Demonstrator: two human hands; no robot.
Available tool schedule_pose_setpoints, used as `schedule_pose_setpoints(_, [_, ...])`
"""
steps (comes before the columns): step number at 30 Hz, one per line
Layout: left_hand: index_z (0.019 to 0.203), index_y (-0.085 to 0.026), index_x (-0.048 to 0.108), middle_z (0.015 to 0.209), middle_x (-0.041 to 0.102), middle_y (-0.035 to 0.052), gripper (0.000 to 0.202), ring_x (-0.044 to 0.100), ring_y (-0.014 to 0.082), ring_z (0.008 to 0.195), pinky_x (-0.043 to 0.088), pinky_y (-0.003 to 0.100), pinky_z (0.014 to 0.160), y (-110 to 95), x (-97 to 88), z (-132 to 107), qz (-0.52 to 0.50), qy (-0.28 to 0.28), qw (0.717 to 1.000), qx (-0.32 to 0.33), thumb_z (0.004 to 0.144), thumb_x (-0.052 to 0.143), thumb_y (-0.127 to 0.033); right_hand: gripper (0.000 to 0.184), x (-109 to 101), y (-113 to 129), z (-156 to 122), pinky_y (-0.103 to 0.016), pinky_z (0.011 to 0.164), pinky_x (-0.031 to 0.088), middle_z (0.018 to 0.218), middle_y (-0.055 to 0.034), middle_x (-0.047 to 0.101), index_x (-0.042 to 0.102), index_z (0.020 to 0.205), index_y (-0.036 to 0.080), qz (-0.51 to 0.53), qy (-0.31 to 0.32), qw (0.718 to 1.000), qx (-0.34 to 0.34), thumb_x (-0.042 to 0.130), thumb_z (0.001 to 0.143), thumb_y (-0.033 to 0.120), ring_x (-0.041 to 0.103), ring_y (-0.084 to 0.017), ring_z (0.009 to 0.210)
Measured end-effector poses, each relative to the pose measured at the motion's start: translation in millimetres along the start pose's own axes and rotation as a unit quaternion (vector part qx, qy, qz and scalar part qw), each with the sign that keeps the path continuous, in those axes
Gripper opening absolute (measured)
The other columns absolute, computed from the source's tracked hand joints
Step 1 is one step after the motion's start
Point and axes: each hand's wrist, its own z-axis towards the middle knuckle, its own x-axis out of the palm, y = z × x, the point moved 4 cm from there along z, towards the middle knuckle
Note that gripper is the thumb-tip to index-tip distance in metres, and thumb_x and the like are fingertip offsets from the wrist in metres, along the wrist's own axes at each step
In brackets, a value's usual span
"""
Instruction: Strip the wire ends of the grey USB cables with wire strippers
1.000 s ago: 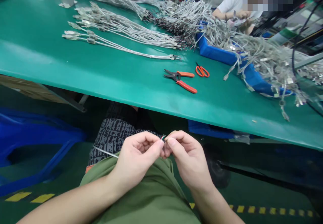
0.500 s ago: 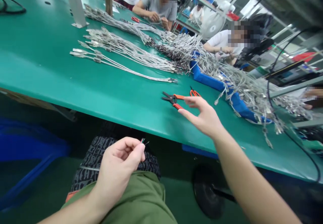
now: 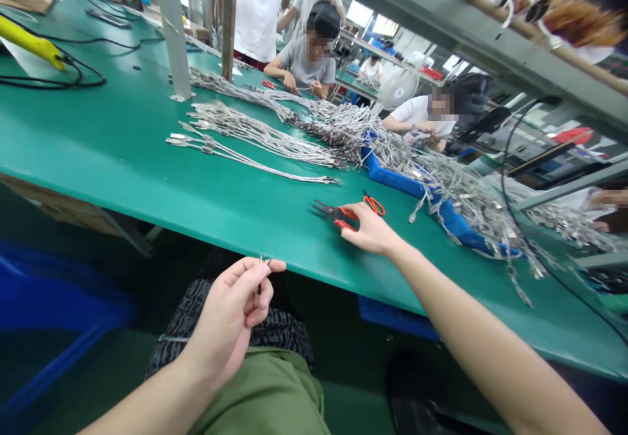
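My left hand (image 3: 235, 314) is closed in a pinch in front of the green table's edge, above my lap. Tiny wire ends (image 3: 263, 260) poke up between its thumb and forefinger; whatever continues below them is hidden by the hand. On the table, my right hand (image 3: 370, 227) has its fingers and thumb about the red-orange handles of a pair of wire cutters (image 3: 326, 208). Their dark jaws point left and stand slightly apart. Just behind that hand lies a second tool with orange handles (image 3: 375, 205).
White cables (image 3: 255, 163) lie in rows across the green table (image 3: 196, 203). A blue tray (image 3: 392, 174) overflows with tangled cables at the right. A metal post (image 3: 171, 36) stands at the back left, near a yellow-handled tool (image 3: 32, 41). Co-workers sit across the table.
My right hand has closed in around the cutters' handles, where before its fingers were spread beside them. My left hand has turned slightly, still pinching the wires. The camera view has tilted upward.
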Motion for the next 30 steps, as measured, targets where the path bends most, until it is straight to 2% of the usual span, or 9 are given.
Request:
schedule_pose_setpoints(2, [0.074, -0.015, 0.059, 0.065, 0.057, -0.0022, 0.02, 0.029, 0.004, 0.047, 0.019, 0.019, 0.042, -3.1, 0.1, -2.6, 0.009, -0.005, 1.0, 0.022, 0.087, 0.061, -0.03, 0.049, 11.0, 15.4, -30.1, -0.05, 0.103, 0.04, 0.121, -0.0182, 0.06, 0.054, 0.122, 0.014, 0.05, -0.019, 0.999, -0.01, 0.058, 0.078, 0.034, 0.057, -0.033, 0.112])
schedule_pose_setpoints(5, [0.064, -0.014, 0.056, 0.082, 0.066, 0.001, 0.026, 0.03, 0.0006, 0.044, 0.02, 0.018, 0.041, -2.3, 0.2, -9.0, 0.037, -0.007, 0.998, 0.054, 0.085, 0.063, -0.026, 0.045, 44.7, 44.2, -96.1, -0.042, 0.079, 0.055, 0.111, -0.0138, 0.065, 0.05, 0.124, 0.018, 0.172, 0.024, 0.985, -0.018, 0.031, 0.092, 0.043, 0.066, -0.025, 0.091])
schedule_pose_setpoints(7, [0.062, -0.014, 0.058, 0.094, 0.069, 0.0028, 0.024, 0.043, 0.0005, 0.048, 0.027, 0.017, 0.042, 1.9, 0.3, -14.8, 0.064, -0.008, 0.996, 0.069, 0.084, 0.064, -0.022, 0.046, 74.0, 62.9, -142.5, -0.039, 0.072, 0.055, 0.11, -0.0141, 0.066, 0.057, 0.118, 0.018, 0.404, 0.086, 0.911, 0.027, 0.039, 0.09, 0.05, 0.065, -0.025, 0.085])
schedule_pose_setpoints(8, [0.062, -0.015, 0.059, 0.098, 0.07, 0.0034, 0.022, 0.052, 0.0024, 0.056, 0.034, 0.016, 0.046, 4.5, 0.7, -17.9, 0.08, -0.006, 0.994, 0.075, 0.083, 0.065, -0.02, 0.045, 87.5, 70.8, -162.9, -0.037, 0.071, 0.054, 0.107, -0.0133, 0.066, 0.059, 0.117, 0.019, 0.461, 0.107, 0.879, 0.058, 0.046, 0.089, 0.052, 0.065, -0.023, 0.084])
schedule_pose_setpoints(9, [0.062, -0.016, 0.061, 0.1, 0.071, 0.0038, 0.021, 0.061, 0.0056, 0.069, 0.041, 0.015, 0.054, 7.3, 1.3, -20.9, 0.096, -0.002, 0.992, 0.08, 0.083, 0.066, -0.018, 0.042, 98.5, 77.3, -179.9, -0.033, 0.068, 0.052, 0.101, -0.0118, 0.068, 0.062, 0.113, 0.019, 0.491, 0.111, 0.86, 0.079, 0.053, 0.087, 0.051, 0.064, -0.021, 0.08])
schedule_pose_setpoints(11, [0.06, -0.017, 0.062, 0.1, 0.073, 0.004, 0.023, 0.065, 0.0117, 0.096, 0.047, 0.016, 0.075, 13.1, 3.1, -26.3, 0.123, 0.012, 0.989, 0.08, 0.083, 0.066, -0.017, 0.043, 114.2, 84.6, -203.5, -0.03, 0.066, 0.05, 0.095, -0.0099, 0.069, 0.065, 0.111, 0.019, 0.531, 0.098, 0.834, 0.112, 0.063, 0.083, 0.051, 0.062, -0.018, 0.075])
schedule_pose_setpoints(14, [0.059, -0.018, 0.062, 0.095, 0.075, 0.0031, 0.024, 0.066, 0.0147, 0.101, 0.049, 0.021, 0.086, 20.9, 5.4, -30.8, 0.141, 0.031, 0.988, 0.059, 0.082, 0.066, -0.016, 0.042, 123.9, 83.0, -218.9, -0.028, 0.064, 0.049, 0.092, -0.0098, 0.069, 0.067, 0.111, 0.02, 0.546, 0.075, 0.823, 0.138, 0.062, 0.084, 0.052, 0.06, -0.017, 0.072])
schedule_pose_setpoints(23, [0.062, -0.016, 0.062, 0.095, 0.076, 0.0053, 0.018, 0.071, 0.0167, 0.087, 0.055, 0.024, 0.077, 25.8, 9.6, -29.8, 0.153, 0.047, 0.986, 0.036, 0.078, 0.069, -0.015, 0.038, 117.0, 73.7, -221.7, -0.026, 0.064, 0.049, 0.079, -0.0064, 0.068, 0.068, 0.113, 0.02, 0.523, 0.061, 0.838, 0.143, 0.058, 0.088, 0.048, 0.059, -0.016, 0.07])
schedule_pose_setpoints(30, [0.063, -0.016, 0.062, 0.093, 0.076, 0.0059, 0.017, 0.071, 0.0172, 0.087, 0.055, 0.025, 0.078, 32.1, 3.6, -27.2, 0.163, 0.047, 0.985, 0.023, 0.078, 0.069, -0.015, 0.037, 114.2, 72.1, -221.2, -0.026, 0.067, 0.051, 0.092, -0.008, 0.071, 0.068, 0.113, 0.022, 0.504, 0.071, 0.845, 0.163, 0.062, 0.086, 0.046, 0.062, -0.016, 0.075])
